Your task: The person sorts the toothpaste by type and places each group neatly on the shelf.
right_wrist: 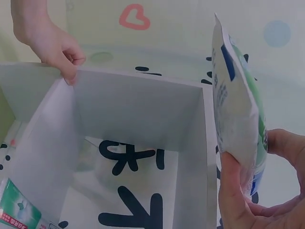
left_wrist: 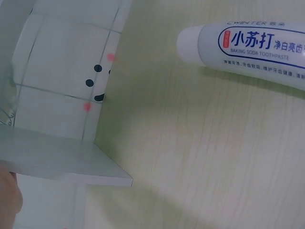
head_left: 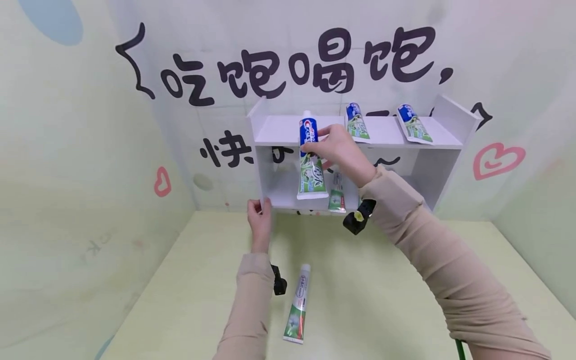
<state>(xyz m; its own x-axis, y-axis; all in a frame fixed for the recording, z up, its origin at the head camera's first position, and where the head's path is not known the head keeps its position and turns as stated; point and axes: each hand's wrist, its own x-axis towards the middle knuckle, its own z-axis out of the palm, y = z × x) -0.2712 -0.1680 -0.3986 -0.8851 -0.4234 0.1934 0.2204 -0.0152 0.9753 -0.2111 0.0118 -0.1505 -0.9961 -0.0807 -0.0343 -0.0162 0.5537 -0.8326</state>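
Observation:
My right hand [head_left: 337, 147] pinches a blue-and-green Crest toothpaste tube [head_left: 312, 175] between thumb and fingers, its cap end up, in front of the left part of a white two-level shelf [head_left: 279, 131]. From the right wrist view, the tube [right_wrist: 236, 95] shows its flat crimped end beside a shelf board. My left hand [head_left: 260, 220] grips the shelf's lower left corner, and the right wrist view shows its thumb and fingers on the panel edge. Only a little of that hand [left_wrist: 8, 198] appears in the left wrist view.
Two more Crest tubes, a middle one [head_left: 357, 124] and a right one [head_left: 414, 124], lean on the upper level. A green-and-white tube [head_left: 336, 195] stands on the lower level. A baking soda toothpaste tube [head_left: 297, 305] lies on the pale table [head_left: 360, 300]. Behind is a lettered wall.

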